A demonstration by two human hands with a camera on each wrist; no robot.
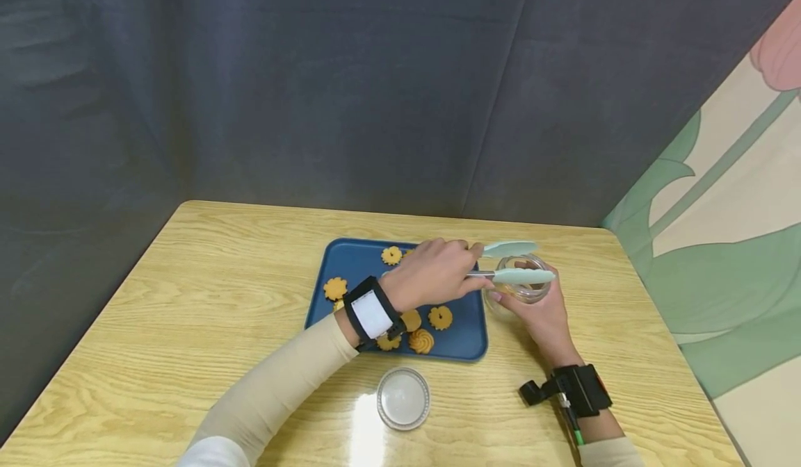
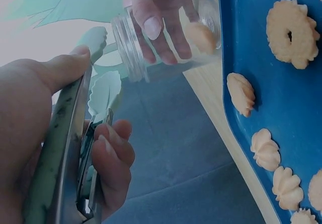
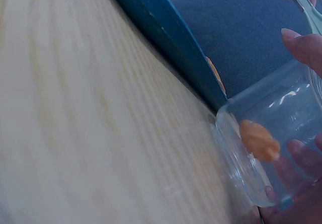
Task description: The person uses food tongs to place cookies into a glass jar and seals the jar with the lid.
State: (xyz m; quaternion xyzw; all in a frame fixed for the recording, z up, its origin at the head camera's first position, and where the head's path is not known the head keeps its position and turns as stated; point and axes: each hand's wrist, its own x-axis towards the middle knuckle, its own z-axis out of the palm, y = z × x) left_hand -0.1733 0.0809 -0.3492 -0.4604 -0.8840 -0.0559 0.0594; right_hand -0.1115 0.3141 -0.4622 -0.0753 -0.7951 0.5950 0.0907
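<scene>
While the left arm (image 1: pixel 281 383) slants rightward, its grip (image 1: pixel 434 272) clasps tongs (image 1: pixel 522 276)

You appear to be at a curtained-off recording station. A dark blue-grey cloth curtain (image 1: pixel 350 105) hangs behind the far edge of your pale wood-grain table (image 1: pixel 188 300) and beyond its left edge. Past the right edge stands a cream wall decorated with large green leaves (image 1: pixel 751 300); black strapped-on camera gear (image 1: pixel 582 389) circles your wrist.
</scene>
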